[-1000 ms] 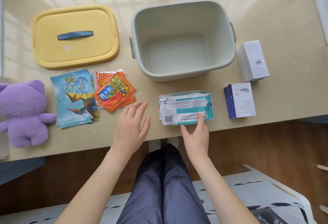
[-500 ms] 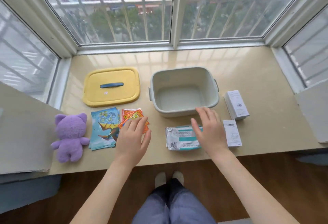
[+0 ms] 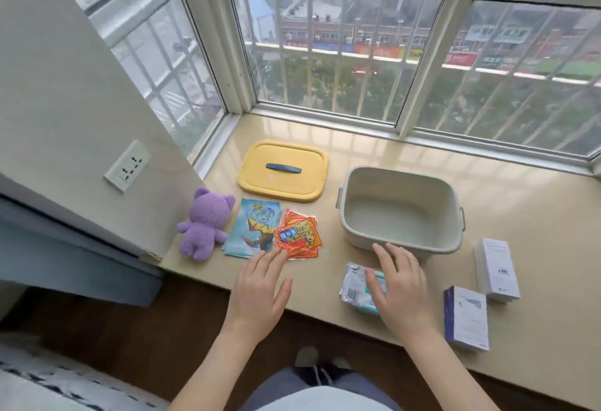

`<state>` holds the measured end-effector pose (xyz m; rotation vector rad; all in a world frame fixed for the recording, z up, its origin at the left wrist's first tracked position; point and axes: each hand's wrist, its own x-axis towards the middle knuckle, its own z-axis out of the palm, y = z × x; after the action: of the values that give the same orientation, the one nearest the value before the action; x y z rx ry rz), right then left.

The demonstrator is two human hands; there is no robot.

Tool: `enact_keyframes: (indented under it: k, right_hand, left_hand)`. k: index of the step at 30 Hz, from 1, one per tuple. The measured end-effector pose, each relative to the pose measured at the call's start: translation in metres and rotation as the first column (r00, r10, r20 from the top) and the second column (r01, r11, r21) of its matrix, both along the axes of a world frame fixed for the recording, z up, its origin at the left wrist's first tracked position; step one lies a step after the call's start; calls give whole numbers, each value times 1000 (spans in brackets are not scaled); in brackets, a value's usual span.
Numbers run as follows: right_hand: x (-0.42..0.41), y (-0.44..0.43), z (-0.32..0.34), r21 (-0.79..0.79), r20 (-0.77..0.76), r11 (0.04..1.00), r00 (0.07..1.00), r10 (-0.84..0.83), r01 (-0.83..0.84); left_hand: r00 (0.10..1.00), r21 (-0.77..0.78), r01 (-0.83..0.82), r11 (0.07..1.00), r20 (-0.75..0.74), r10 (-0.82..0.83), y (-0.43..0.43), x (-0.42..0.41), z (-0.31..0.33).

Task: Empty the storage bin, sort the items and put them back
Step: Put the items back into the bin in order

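- On the window sill (image 3: 536,215), at the far left, a purple plush toy (image 3: 205,223) lies beside the wall.
- Just right of it lie blue picture packets (image 3: 255,231), and orange packets (image 3: 299,238) overlap their right edge.
- Behind these packets the yellow lid (image 3: 283,171) lies flat, left of the bin and not touching it.
- The left hand (image 3: 257,296) is released, with fingers straight and spread. Its fingertips reach the near edge of the orange packets; I cannot tell if they touch.
- The storage bin (image 3: 357,238) stands upright and open in the middle of the sill.
- The right hand (image 3: 401,290), flat with straight fingers and grasping nothing, covers the right part of a wipes pack (image 3: 354,287) in front of the bin.
- At the right lie a blue-and-white box (image 3: 466,322) and, behind it, a white box (image 3: 496,269).
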<state>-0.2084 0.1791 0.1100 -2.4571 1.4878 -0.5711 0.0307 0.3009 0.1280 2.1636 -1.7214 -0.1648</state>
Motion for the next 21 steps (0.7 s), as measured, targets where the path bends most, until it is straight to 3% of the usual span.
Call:
enact_keyframes:
  k: [9,13,21]
  right_hand:
    - [37,-18,25,27,70,983,981,179,-181]
    - [55,-20,26,7,84,985,981,173,-174]
    - [103,10,-1,95,-4,993,998,69,-68]
  left_hand:
    - [989,-77,-141,987,20,143,1,20,34]
    - [985,-116,-165,980,38,170,4,45,33]
    - [995,27,-97,995,-26,97,23,108,-6]
